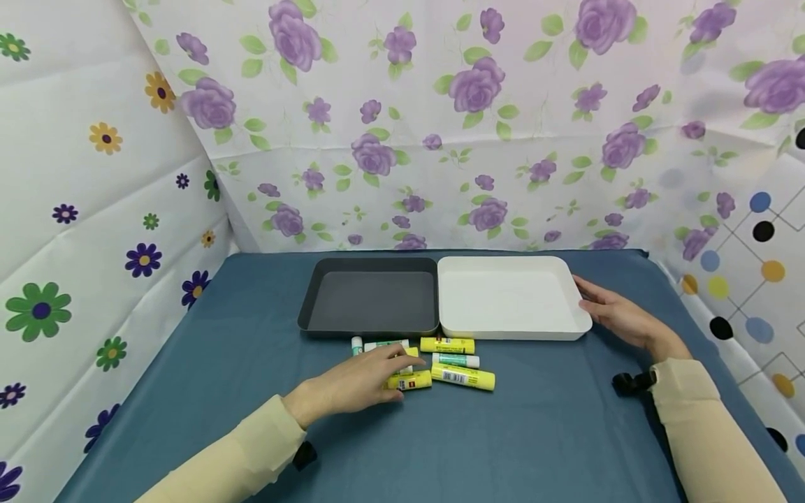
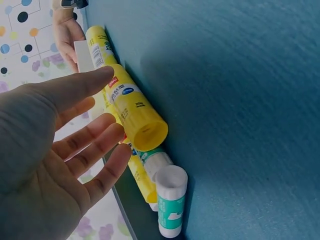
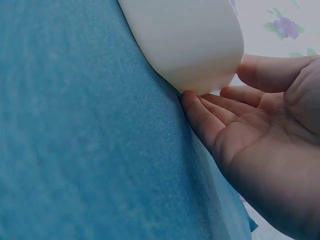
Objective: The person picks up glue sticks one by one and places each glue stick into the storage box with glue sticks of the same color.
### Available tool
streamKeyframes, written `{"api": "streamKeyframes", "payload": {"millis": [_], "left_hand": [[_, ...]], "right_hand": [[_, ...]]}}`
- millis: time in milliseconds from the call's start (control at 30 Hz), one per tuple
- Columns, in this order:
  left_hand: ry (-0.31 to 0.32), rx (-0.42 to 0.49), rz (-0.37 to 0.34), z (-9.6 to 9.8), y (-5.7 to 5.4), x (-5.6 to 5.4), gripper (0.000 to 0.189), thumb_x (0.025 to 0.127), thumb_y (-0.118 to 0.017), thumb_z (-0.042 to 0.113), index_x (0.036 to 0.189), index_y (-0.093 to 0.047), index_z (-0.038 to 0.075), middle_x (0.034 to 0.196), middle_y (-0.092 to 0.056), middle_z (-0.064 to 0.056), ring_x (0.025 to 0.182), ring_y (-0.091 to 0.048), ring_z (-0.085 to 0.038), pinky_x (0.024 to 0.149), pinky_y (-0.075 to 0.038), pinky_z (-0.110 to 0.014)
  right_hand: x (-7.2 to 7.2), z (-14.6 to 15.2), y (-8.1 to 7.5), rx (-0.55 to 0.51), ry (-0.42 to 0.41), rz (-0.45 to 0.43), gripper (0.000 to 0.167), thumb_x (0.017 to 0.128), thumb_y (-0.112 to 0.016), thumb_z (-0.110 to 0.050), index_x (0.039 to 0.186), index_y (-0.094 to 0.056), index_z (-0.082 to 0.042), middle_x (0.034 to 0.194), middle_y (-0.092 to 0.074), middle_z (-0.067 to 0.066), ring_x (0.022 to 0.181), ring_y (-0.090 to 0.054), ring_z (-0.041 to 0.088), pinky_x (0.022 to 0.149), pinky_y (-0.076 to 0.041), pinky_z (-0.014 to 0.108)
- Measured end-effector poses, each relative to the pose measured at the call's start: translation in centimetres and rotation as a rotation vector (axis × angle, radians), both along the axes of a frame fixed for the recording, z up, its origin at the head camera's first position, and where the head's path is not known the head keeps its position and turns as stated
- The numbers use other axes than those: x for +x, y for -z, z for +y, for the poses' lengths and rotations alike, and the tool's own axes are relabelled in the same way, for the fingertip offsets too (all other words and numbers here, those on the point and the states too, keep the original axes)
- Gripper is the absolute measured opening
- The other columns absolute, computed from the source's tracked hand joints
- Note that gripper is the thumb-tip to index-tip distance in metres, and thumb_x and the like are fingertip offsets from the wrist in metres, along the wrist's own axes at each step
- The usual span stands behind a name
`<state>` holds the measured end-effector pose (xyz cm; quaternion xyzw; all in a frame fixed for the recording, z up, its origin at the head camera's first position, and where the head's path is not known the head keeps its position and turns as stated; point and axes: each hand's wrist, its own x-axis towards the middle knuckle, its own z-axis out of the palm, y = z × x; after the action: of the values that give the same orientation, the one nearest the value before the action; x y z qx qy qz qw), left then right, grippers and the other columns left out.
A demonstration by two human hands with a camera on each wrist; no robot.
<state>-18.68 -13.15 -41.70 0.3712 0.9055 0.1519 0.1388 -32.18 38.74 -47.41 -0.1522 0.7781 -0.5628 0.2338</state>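
In the head view my left hand (image 1: 361, 383) hovers over the left part of a group of glue sticks, fingers loosely bent. Its thumb and fingers are spread apart beside a yellow glue stick (image 2: 139, 117) in the left wrist view; whether they touch it is unclear. A white and green glue stick (image 2: 171, 202) stands out lower in that view. To the right lie a yellow glue stick (image 1: 463, 376) and a smaller white-green one (image 1: 455, 360). My right hand (image 1: 625, 321) touches the right end of a white tray (image 1: 516, 297), fairly straight fingers against its side, thumb at the rim.
A dark grey tray (image 1: 377, 300) stands against the white tray's left side, behind the glue sticks. Blue cloth (image 1: 534, 433) covers the table. Flowered sheets (image 1: 402, 126) hang behind and at the left; a dotted sheet (image 1: 755, 293) hangs at the right.
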Motion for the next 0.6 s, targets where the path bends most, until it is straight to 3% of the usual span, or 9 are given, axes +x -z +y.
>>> {"api": "streamKeyframes", "payload": {"millis": [267,400,500,600], "left_hand": [[0.000,-0.010,0.031,-0.1,0.7,-0.1,0.058,0.095,-0.079,0.020,0.149,-0.057,0.026,0.117,-0.057,0.005,0.091,-0.053,-0.005,0.081,-0.051,-0.027],[0.015,-0.014,0.078,0.1,1.0,0.0,0.057,0.093,-0.081,0.017,0.146,-0.060,0.024,0.112,-0.056,0.005,0.088,-0.051,-0.004,0.078,-0.050,-0.024],[0.035,-0.014,0.130,0.2,1.2,0.0,0.056,0.091,-0.083,0.017,0.143,-0.063,0.023,0.108,-0.057,0.004,0.085,-0.050,-0.004,0.075,-0.050,-0.022],[0.050,-0.014,0.182,0.3,1.4,0.0,0.055,0.090,-0.085,0.019,0.141,-0.065,0.023,0.107,-0.058,0.004,0.085,-0.050,-0.003,0.074,-0.049,-0.022]], "right_hand": [[-0.1,0.1,0.2,0.011,0.000,0.000,0.078,0.113,-0.047,-0.032,0.168,0.007,-0.016,0.173,0.015,0.011,0.157,0.010,0.042,0.101,-0.036,0.014],[-0.1,0.1,0.3,0.028,0.000,0.005,0.079,0.113,-0.047,-0.033,0.168,0.007,-0.016,0.173,0.014,0.011,0.157,0.010,0.042,0.116,-0.030,0.032],[-0.1,0.0,0.2,0.032,0.001,0.008,0.079,0.113,-0.047,-0.033,0.168,0.007,-0.015,0.173,0.014,0.011,0.157,0.010,0.042,0.120,-0.025,0.044],[-0.1,0.0,0.1,0.023,0.001,0.009,0.078,0.114,-0.046,-0.031,0.167,0.008,-0.014,0.173,0.014,0.012,0.157,0.010,0.042,0.116,-0.030,0.031]]}}
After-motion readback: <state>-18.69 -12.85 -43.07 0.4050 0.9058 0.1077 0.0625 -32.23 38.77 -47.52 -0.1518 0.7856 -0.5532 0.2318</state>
